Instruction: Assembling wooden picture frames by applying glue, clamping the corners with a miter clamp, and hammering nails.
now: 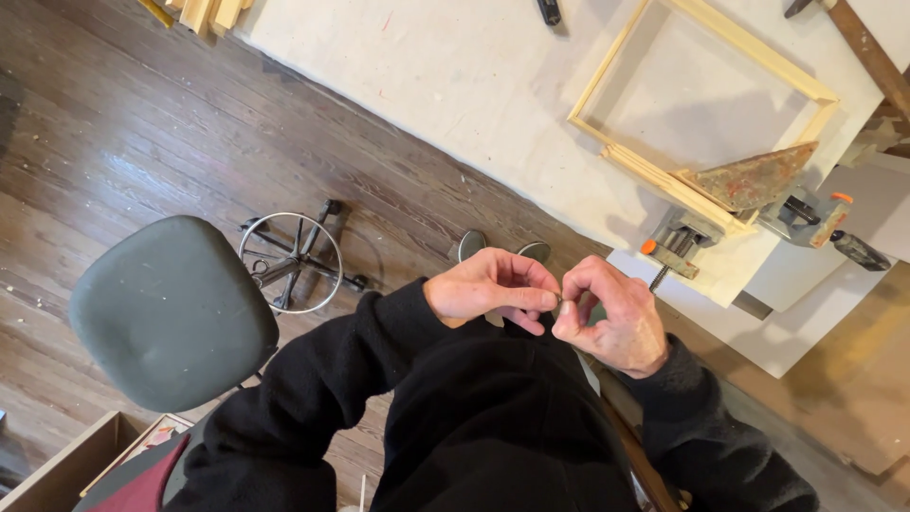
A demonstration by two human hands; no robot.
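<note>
My left hand point(488, 289) and my right hand point(611, 313) meet in front of my chest, over the edge of a white worktable point(455, 76). The fingertips of both hands pinch a very small, thin thing point(559, 301) between them; it is too small to tell what it is. Both arms wear black sleeves. A pale wooden frame point(697, 114) lies on the table beyond my right hand, held by a clamp with orange parts point(675, 248).
A grey padded stool point(171, 308) with a metal foot ring point(289, 263) stands on the dark wooden floor at the left. A rusty triangular metal piece point(754, 175) rests on the frame's corner. A second clamp point(825, 223) lies to the right. Wood offcuts point(204, 11) sit top left.
</note>
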